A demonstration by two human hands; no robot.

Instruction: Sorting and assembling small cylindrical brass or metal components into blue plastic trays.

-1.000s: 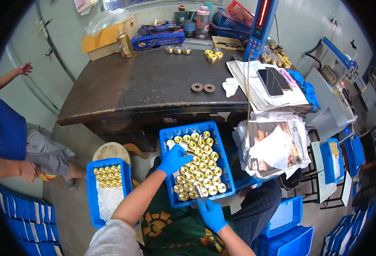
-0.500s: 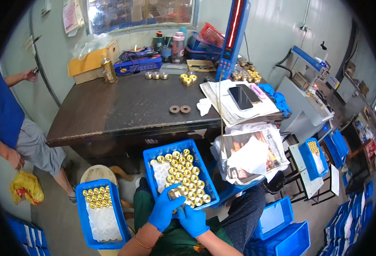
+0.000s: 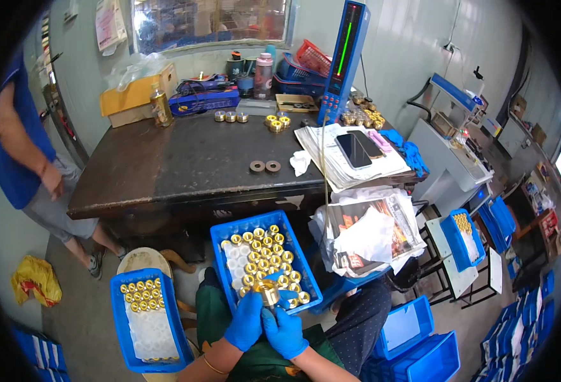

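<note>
My left hand [image 3: 245, 322], in a blue glove, is closed around a brass-coloured ring fitting [image 3: 268, 291] held above the near end of a blue crate. Just below the fitting, my right hand [image 3: 285, 332], also gloved in blue, is closed with its fingers close to the left ones. What it grips is hidden. Several similar brass fittings stand in rows in the crate [image 3: 215, 245], on a white dimpled liner [image 3: 237, 262] that shows along its left side. A tall blue column gauge [image 3: 342, 63] on the desk shows a green light bar.
To the left, a second blue crate [image 3: 120, 325], partly filled with fittings, rests on a round stool [image 3: 142, 257]. The dark desk [image 3: 185, 149] holds two dark rings [image 3: 265, 166], papers and phones [image 3: 354, 149]. A person [image 3: 19, 146] stands at the far left near a yellow bag [image 3: 35, 280].
The gauge's light bar has turned from red to green. The fitting in my left hand now shows more of its top. The person at left has shifted, their hand now away from the door.
</note>
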